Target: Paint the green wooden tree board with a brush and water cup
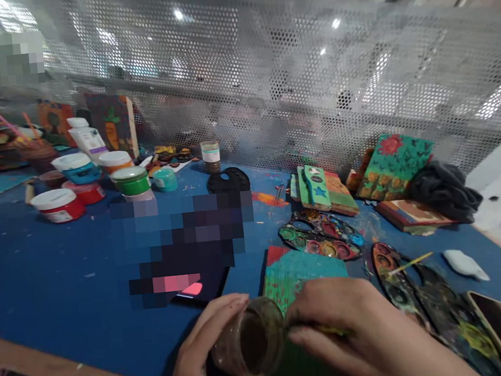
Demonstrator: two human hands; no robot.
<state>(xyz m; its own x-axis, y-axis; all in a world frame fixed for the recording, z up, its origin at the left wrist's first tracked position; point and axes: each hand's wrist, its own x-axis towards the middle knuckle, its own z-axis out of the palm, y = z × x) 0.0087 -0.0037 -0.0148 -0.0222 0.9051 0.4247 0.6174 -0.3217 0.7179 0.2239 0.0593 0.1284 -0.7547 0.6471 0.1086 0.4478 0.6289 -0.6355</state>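
Note:
My left hand (204,352) is wrapped round a clear cup (258,338) with dark, murky liquid in it, tilted toward me at the bottom centre. Just right of the cup's rim, my right hand (347,320) pinches a thin yellowish paintbrush (332,329); its bristle end lies near the rim, and I cannot make out its tip. Beneath and behind both hands lies a painted board (302,268), teal and green with a red corner.
Paint palettes (321,237) lie behind the board, and darker ones (420,290) at the right. Paint jars (130,182) stand at the left back. A phone (210,283) lies left of the board. Painted boards (401,164) lean near the perforated metal screen (239,71).

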